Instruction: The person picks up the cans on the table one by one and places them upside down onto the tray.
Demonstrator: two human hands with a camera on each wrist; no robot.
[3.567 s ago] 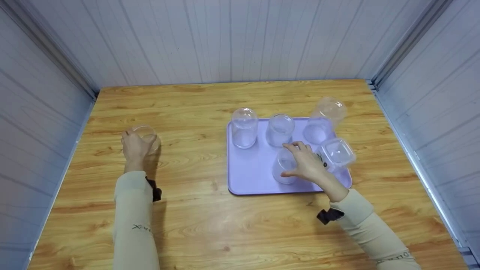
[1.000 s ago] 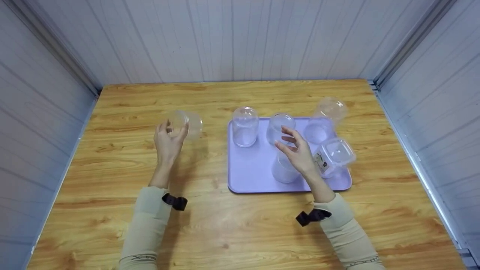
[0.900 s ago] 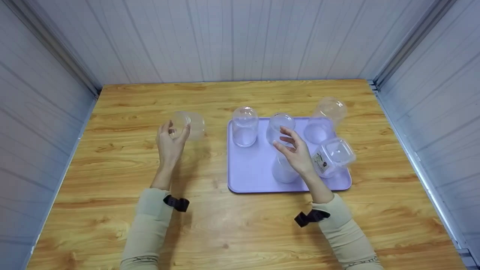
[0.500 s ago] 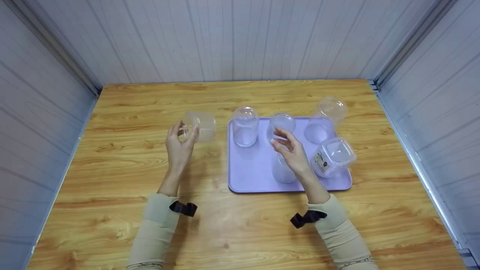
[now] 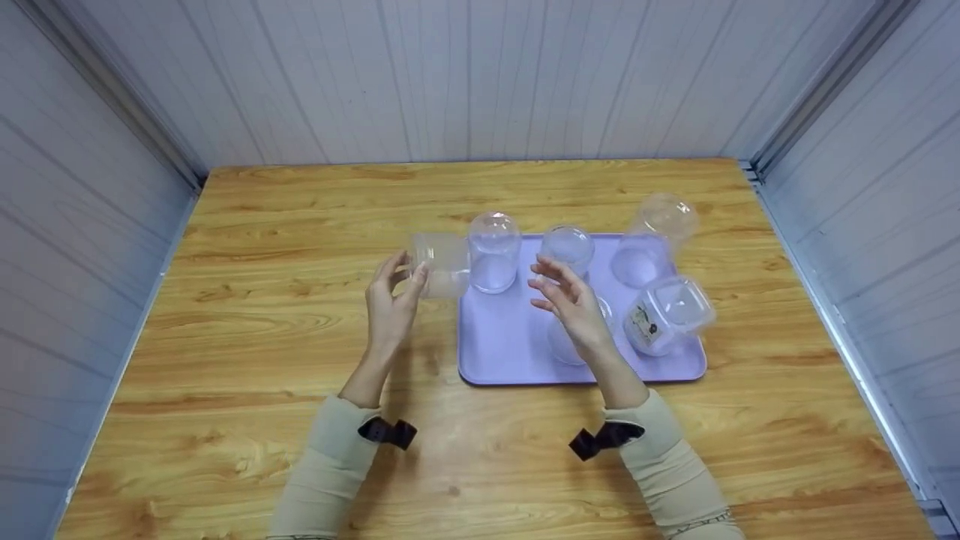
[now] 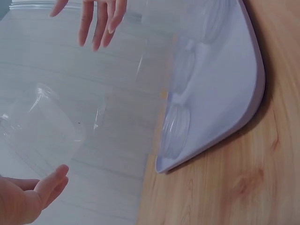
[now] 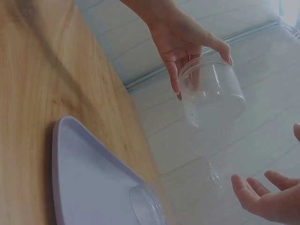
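My left hand (image 5: 394, 300) grips a clear round plastic jar (image 5: 446, 266) near its rim, thumb on one side and fingers on the other. The jar lies sideways in the air, its base toward the tray's left edge; the right wrist view shows this jar (image 7: 213, 96) well. Over the purple tray (image 5: 495, 352), my right hand (image 5: 574, 307) holds nothing, its fingers loosely bent and spread toward the left. Beneath that hand stands another clear jar (image 5: 566, 349), partly hidden by it. In the right wrist view my right hand (image 7: 272, 197) faces the held jar.
Along the tray's back stand a tall clear jar (image 5: 493, 255), a shorter one (image 5: 568, 247) and another tall one (image 5: 645, 255). A squarish jar (image 5: 667, 315) with a label is at the right. Pale panel walls enclose the wooden table (image 5: 262, 337).
My left hand has picked the jar up from the table's left side and carried it right, to the tray's edge. My right hand has left the tray's front jar and drifted slightly left.
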